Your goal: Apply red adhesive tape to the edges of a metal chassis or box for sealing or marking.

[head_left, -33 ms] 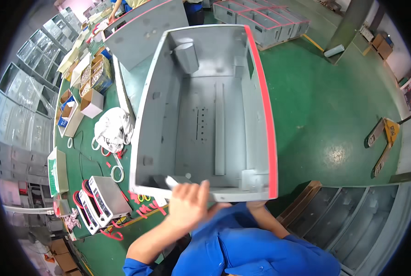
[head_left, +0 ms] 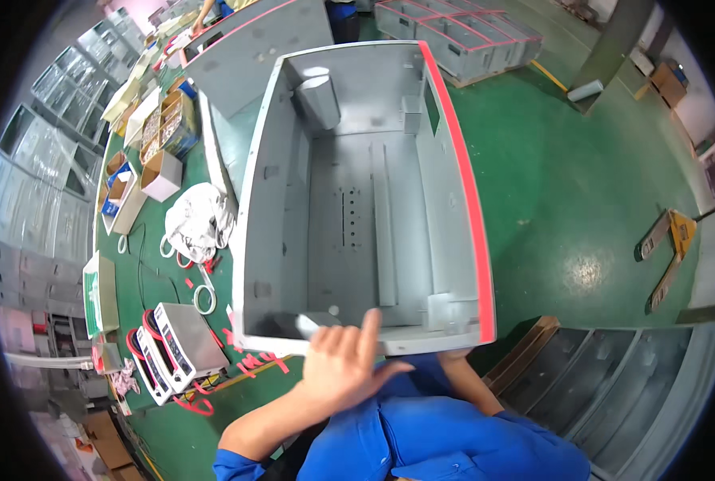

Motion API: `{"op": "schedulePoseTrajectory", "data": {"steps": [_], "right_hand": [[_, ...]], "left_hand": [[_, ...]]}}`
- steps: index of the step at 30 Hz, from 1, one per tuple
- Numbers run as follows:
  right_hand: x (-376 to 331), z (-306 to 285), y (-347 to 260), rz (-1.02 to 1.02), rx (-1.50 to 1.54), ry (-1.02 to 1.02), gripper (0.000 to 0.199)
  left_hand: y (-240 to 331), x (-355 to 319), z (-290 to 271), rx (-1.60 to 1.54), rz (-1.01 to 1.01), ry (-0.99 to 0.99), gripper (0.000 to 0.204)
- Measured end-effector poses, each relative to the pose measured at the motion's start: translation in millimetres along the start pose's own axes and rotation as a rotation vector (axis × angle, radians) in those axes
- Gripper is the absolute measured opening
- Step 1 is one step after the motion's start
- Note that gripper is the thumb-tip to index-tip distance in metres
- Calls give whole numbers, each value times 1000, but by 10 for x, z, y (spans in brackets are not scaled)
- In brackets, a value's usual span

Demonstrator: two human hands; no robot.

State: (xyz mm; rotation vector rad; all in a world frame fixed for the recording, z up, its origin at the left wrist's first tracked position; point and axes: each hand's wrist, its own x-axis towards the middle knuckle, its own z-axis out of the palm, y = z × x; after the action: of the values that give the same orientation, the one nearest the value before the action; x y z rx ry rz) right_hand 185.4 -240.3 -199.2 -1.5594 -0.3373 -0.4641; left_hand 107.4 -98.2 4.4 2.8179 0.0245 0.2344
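A large grey metal cabinet shell (head_left: 289, 200) lies with its open side up, and red tape (head_left: 463, 160) runs along its right rim. My left hand (head_left: 343, 357) grips the near rim left of its middle. Several of its fingers curl over that edge, while the index finger points up along it and the thumb sticks out to the right. Near the front right corner, my right hand (head_left: 456, 353) reaches under the rim; its fingers are hidden by the cabinet. Inside, a long raised strip (head_left: 384, 232) and a row of small holes mark the bottom panel.
On the green bench at left are a white cloth bundle (head_left: 199, 220), a tape roll (head_left: 204, 300), a boxy power unit (head_left: 183, 345), red tape scraps and parts bins (head_left: 162, 176). More shells (head_left: 614, 377) stand at lower right; a yellow pallet jack (head_left: 678, 232) is farther right.
The cabinet has turned slightly: its near end has shifted right and its far end a little left. My left hand has moved right with the near rim.
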Motion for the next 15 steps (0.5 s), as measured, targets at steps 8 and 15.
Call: {"op": "schedulePoseTrajectory", "data": {"steps": [8, 15], "right_hand": [[1112, -195, 1067, 189, 366, 167, 56], [2721, 110, 1534, 275, 623, 72, 61]], "left_hand": [[-1132, 356, -969, -70, 204, -156, 107], [-1906, 1258, -617, 295, 352, -32, 85]]}}
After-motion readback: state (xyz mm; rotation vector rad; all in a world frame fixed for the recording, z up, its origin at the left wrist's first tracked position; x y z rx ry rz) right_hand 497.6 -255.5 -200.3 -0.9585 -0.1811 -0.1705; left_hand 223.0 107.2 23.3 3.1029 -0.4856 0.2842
